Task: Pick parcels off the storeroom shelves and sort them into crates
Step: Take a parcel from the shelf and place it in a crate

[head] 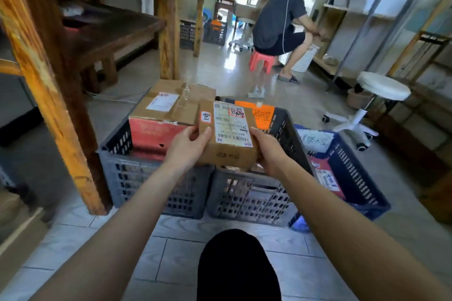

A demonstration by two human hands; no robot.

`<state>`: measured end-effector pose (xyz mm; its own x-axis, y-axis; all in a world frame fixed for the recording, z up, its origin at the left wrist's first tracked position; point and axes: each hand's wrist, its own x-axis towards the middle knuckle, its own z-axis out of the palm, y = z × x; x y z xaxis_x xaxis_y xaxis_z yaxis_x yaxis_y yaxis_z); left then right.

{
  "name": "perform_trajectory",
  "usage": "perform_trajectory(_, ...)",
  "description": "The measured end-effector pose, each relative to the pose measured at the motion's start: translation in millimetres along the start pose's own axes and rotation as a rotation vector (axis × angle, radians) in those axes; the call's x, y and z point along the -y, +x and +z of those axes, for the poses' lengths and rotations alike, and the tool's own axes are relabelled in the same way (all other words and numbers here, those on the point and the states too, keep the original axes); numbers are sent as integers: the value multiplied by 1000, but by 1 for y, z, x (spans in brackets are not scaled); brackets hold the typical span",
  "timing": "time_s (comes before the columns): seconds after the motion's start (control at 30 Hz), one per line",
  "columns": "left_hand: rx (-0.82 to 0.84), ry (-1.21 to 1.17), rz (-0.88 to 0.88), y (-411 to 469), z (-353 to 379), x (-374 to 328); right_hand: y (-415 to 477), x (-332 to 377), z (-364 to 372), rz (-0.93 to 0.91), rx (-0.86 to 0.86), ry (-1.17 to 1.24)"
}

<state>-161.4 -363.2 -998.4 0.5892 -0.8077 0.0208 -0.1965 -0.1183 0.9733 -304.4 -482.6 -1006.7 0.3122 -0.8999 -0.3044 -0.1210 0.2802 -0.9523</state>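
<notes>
A small brown cardboard parcel (227, 132) with a white shipping label is held level above the crates. My left hand (186, 146) grips its left edge and my right hand (267, 149) grips its right edge. Below it stand three crates on the floor: a grey crate (151, 178) at the left holding a large taped box (168, 110) on a red box, a grey middle crate (249, 198) with an orange sign at its back, and a blue crate (354, 178) at the right with a white sign and a red parcel inside.
A wooden shelf unit (49, 80) rises at the left, its post close to the left crate. A white wheeled stool (376, 95) stands at the right. A person sits on a red stool (261, 58) ahead, facing shelves along the right wall. My dark knee (237, 266) is below.
</notes>
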Motion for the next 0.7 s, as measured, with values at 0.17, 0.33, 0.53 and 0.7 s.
perform_trajectory(0.17,104,75,-44,103,110,17,127,-10,-59,32,-73,10)
perform_trajectory(0.33,136,274,-173,210,205,66,271,-39,-93,98,-138,-41)
perform_trajectory(0.53,28,184,-513,306,271,135,407,-91,-84,128,-124,-208)
perform_trajectory(0.7,-84,28,-639,342,290,168,459,-122,-58,134,-97,-311)
